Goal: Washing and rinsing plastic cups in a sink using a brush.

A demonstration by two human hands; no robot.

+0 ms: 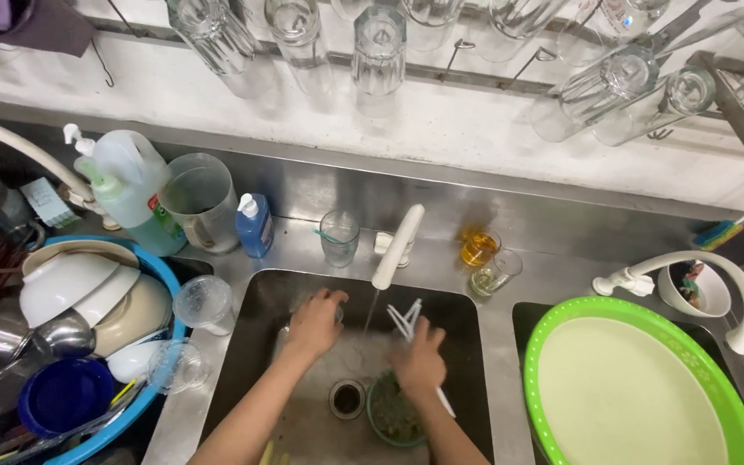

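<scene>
- Two bare hands work in a steel sink (467,344), seen from above; items run left to right.
- At far left, a blue basin (152,267) holds stacked white bowls (66,284), a steel ladle, a blue lid (64,394) and clear cups.
- Behind the basin, on the counter, stand a green soap jug (135,194), a grey pitcher (200,202) and a small blue pump bottle (255,226).
- One upturned clear cup (202,301) sits on the ledge between the basin and the sink.
- The left hand (314,323) is low in the sink, fingers curled around something clear; what it is cannot be told.
- A drinking glass (338,238) stands on the back ledge, above the left hand.
- The white tap (396,247) leans over the sink and runs a thin stream of water between the two hands.
- The right hand (421,360) is closed around a bundle of white straws (406,319), whose tips point up beside the stream.
- Just below the right hand lies a small green bowl (393,413) next to the drain (347,399).
- Two small glasses (488,258) stand right of the tap, one holding amber liquid.
- A large green-rimmed tray (630,310) covers the second sink at right, with another white tap (708,267) curving over it.
- Along the wall above, clear glasses (379,52) hang upside down on a rack.
</scene>
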